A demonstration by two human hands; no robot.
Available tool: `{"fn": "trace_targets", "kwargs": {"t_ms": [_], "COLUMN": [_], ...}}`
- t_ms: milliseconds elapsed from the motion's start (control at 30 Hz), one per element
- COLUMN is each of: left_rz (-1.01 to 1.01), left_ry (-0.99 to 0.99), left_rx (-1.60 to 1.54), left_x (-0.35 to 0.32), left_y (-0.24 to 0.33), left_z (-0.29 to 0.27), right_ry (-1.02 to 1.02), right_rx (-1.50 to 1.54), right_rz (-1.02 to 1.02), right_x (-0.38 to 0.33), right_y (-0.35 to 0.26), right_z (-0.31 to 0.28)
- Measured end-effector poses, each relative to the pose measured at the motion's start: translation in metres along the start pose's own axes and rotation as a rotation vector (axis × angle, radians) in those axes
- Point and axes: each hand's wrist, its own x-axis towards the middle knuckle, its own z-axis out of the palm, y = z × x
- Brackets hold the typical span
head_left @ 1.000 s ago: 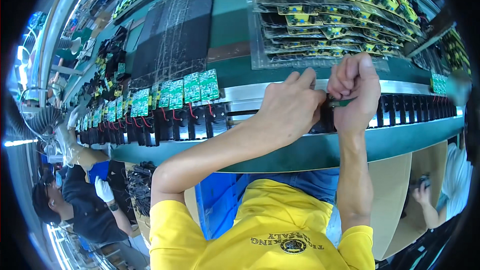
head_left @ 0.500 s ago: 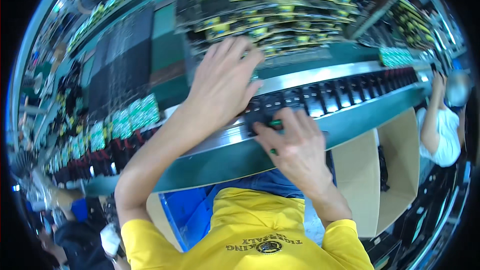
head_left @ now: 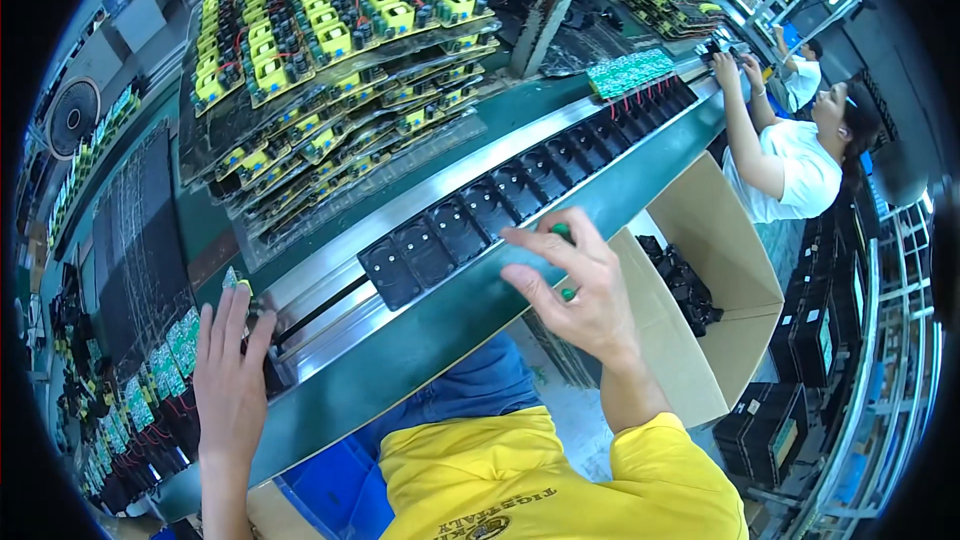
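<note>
A row of open black plastic cases [head_left: 487, 208] lies along a metal rail [head_left: 330, 325] across the bench. Just in front of the row, my right hand [head_left: 580, 285] hovers over the green bench edge, thumb and index finger apart with nothing between them. Small green patches show at its fingers; I cannot tell what they are. My left hand [head_left: 228, 375] is stretched flat at the left end of the rail. Its fingertips are beside a small circuit board [head_left: 232, 278] with a yellow part, and a dark case partly shows behind the fingers.
Stacked sheets of circuit boards with yellow transformers [head_left: 330, 35] stand behind the rail. Green boards [head_left: 630, 72] lie at the row's far end; others [head_left: 180, 340] stand at left. A cardboard box [head_left: 690, 340] holds black parts at right. A co-worker in white [head_left: 790, 165] works beyond.
My left hand has moved left and down, away from the black cases. My right hand has drawn back from the row with thumb and index finger apart. The view has turned.
</note>
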Motion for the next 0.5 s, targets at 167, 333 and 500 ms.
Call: {"fn": "trace_targets", "kwargs": {"t_ms": [167, 333, 500], "left_rz": [-0.101, -0.229, -0.304], "left_ry": [-0.104, -0.056, 0.007], "left_rx": [-0.235, -0.262, -0.082], "left_x": [-0.008, -0.012, -0.03], "left_y": [0.023, 0.016, 0.032], "left_z": [-0.02, -0.007, 0.013], "right_ry": [-0.062, -0.033, 0.005], "right_rx": [0.135, 0.119, 0.166], "right_rz": [-0.083, -0.081, 0.148], "right_x": [-0.005, -0.011, -0.004], "right_y": [-0.011, -0.009, 0.008], "right_z": [0.015, -0.005, -0.022]}}
